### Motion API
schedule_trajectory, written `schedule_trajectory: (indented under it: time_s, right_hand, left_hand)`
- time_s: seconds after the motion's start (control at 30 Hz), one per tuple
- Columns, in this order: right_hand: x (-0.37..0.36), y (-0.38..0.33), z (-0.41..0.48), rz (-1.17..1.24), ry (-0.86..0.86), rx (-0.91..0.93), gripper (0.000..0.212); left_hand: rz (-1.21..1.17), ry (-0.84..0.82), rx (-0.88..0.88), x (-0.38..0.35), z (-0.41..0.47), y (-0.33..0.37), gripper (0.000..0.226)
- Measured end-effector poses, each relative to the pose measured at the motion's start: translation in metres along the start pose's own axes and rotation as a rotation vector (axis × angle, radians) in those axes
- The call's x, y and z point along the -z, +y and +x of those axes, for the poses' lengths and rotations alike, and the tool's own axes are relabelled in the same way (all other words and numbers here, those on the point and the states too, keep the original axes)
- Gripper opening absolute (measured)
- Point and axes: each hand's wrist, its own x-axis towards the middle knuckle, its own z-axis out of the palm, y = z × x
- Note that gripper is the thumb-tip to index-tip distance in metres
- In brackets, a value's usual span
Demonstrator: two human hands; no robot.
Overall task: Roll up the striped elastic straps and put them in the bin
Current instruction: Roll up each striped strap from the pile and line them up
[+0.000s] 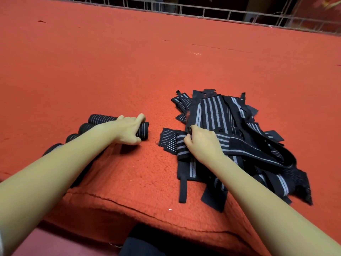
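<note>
One flat strap [168, 140] is pinched by the fingers [187, 140] of the right hand [203, 143] at the left edge of the pile [230, 122], its length running left toward the roll [144, 130] gripped by the left hand [129, 129]

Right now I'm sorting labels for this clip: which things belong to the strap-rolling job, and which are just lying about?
Job in hand:
left hand gripping a rolled strap
finished rolls beside it
right hand pinching a flat strap
pile of loose straps

Lying about:
red cloth
white thread
wire grid at the far edge
</note>
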Motion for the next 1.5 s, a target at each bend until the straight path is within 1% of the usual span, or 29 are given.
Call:
schedule_trajectory:
  time_s: [0.07,0.17,0.33,0.43,0.47,0.53,0.57,0.63,0.77,0.83,0.9,0.97,1.03,1.13,1.2,1.3,1.37,1.43,1.5]
  right_hand:
    - [0.0,0.0,0.001,-0.006,0.001,0.002,0.021]
    - [-0.002,0.0,0.002,-0.019,-0.004,0.001,0.021]
    - [-0.002,0.0,0.001,-0.035,-0.003,0.019,0.022]
    - [-0.001,0.001,-0.001,-0.024,0.011,0.045,0.024]
    - [0.0,0.002,-0.002,-0.024,0.009,0.051,0.024]
    - [0.002,0.001,-0.003,-0.016,-0.001,0.053,0.025]
    - [0.003,0.001,-0.003,-0.01,-0.006,0.049,0.026]
    - [0.004,0.001,-0.003,-0.003,-0.012,0.04,0.03]
    - [0.005,0.0,-0.005,0.006,-0.011,0.019,0.032]
    - [0.007,0.0,-0.006,0.035,0.007,-0.002,0.031]
    - [0.012,0.002,-0.007,0.072,0.051,-0.017,0.03]
    - [0.02,0.003,-0.009,0.138,0.1,-0.032,0.03]
    - [0.031,0.003,-0.011,0.237,0.139,-0.07,0.029]
    - [0.05,0.006,-0.015,0.415,0.228,-0.152,0.026]
    - [0.064,0.014,-0.02,0.562,0.295,-0.222,0.024]
    - [0.09,0.034,-0.031,0.728,0.426,-0.28,0.019]
    - [0.108,0.047,-0.043,0.795,0.477,-0.283,0.017]
    - [0.12,0.06,-0.061,0.86,0.448,-0.276,0.017]
    - [0.128,0.072,-0.08,0.917,0.31,-0.254,0.014]
  left_hand:
    - [0.008,-0.002,-0.026,0.001,0.001,-0.004,0.045]
    - [0.025,-0.003,-0.066,0.005,0.002,-0.01,0.045]
    - [0.158,0.035,-0.014,0.012,0.0,-0.015,0.041]
    - [0.106,0.022,0.009,0.011,0.003,-0.02,0.043]
    - [0.059,0.007,0.003,0.011,0.004,-0.022,0.046]
    - [-0.018,-0.018,-0.008,0.014,0.004,-0.026,0.061]
    - [-0.029,-0.025,-0.009,0.018,0.003,-0.027,0.068]
    - [-0.015,-0.034,-0.008,0.023,0.001,-0.026,0.074]
    - [0.004,-0.017,-0.015,0.028,-0.003,-0.02,0.068]
    - [-0.025,0.037,-0.035,0.032,-0.006,-0.01,0.058]
    - [-0.089,0.114,-0.074,0.037,-0.008,0.009,0.045]
    - [-0.147,0.193,-0.112,0.042,-0.008,0.036,0.036]
    - [-0.218,0.275,-0.136,0.047,-0.005,0.07,0.033]
    - [-0.4,0.395,-0.167,0.052,0.001,0.123,0.03]
    - [-0.587,0.445,-0.166,0.058,0.004,0.153,0.026]
    - [-0.962,0.499,-0.124,0.07,0.003,0.189,0.017]
    - [-1.103,0.506,-0.113,0.078,-0.001,0.209,0.016]
    - [-1.118,0.525,-0.114,0.087,-0.008,0.224,0.017]
    - [-1.061,0.559,-0.128,0.096,-0.015,0.237,0.019]
